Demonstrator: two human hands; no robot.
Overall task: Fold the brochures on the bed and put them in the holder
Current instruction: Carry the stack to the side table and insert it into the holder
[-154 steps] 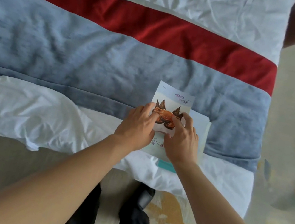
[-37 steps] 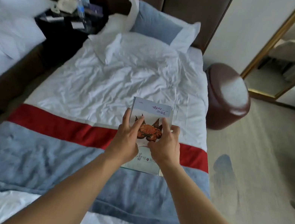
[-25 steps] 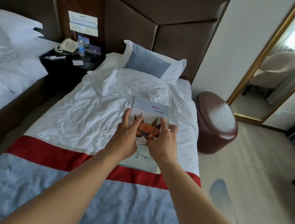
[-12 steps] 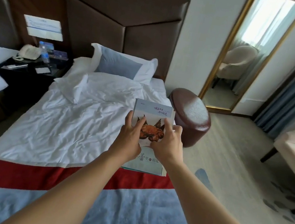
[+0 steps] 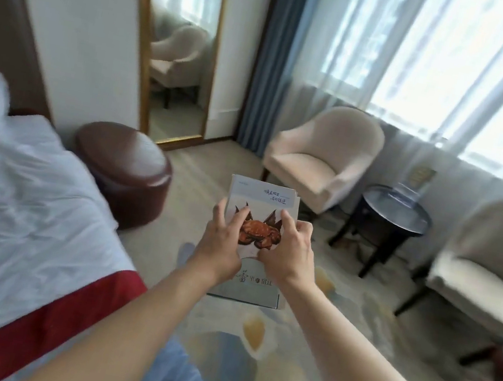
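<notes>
There is 1 view, from the person's head, looking forward and down past the bed (image 5: 20, 216) edge on the left toward the armchair (image 5: 322, 162) and window (image 5: 468, 60), both hands close before the lens.

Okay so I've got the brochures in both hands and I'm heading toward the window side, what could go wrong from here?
1. The brochures are a loose stack, its edges offset at the right; held only by left hand and right hand mid-stack, sheets could slip out.
2. The clear holder on the round side table looks light and may tip when you insert them.
3. The armchair crowds that table, so you might bump it.
</notes>
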